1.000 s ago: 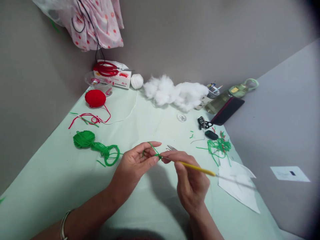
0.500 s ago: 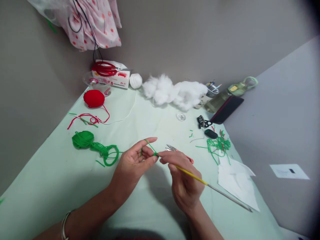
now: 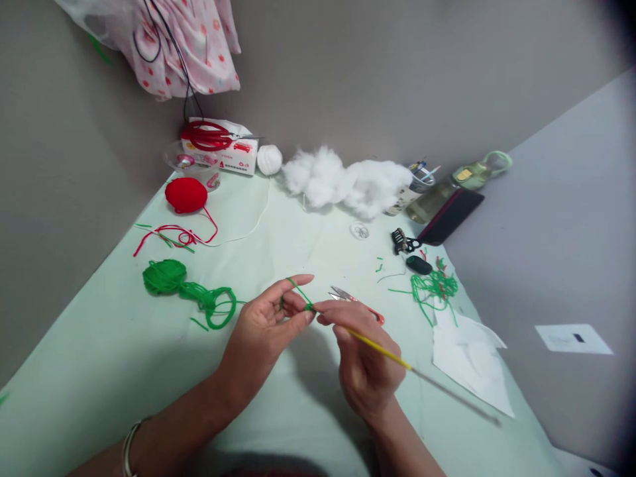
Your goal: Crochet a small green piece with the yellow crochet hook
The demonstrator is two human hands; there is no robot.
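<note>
My left hand (image 3: 271, 317) pinches a small piece of green yarn work (image 3: 309, 307) between thumb and fingers, its index finger stretched out with a green strand looped over it. My right hand (image 3: 370, 354) grips a long crochet hook (image 3: 380, 347) with a yellow middle and a metal rear end that points down to the right. The hook's front tip meets the green work, partly hidden by my fingers. From my left hand a strand leads to the green yarn ball (image 3: 165, 277). Small scissors (image 3: 365, 307) lie partly behind my right hand.
A red yarn ball (image 3: 186, 195), white yarn ball (image 3: 269, 160) and white stuffing (image 3: 342, 182) stand toward the back. On the right are a phone (image 3: 451, 217), a bottle (image 3: 437, 199), green yarn scraps (image 3: 434, 286) and white paper (image 3: 470, 358).
The rear end of the hook has dipped slightly and is blurred. Both hands keep nearly the same place and hold.
</note>
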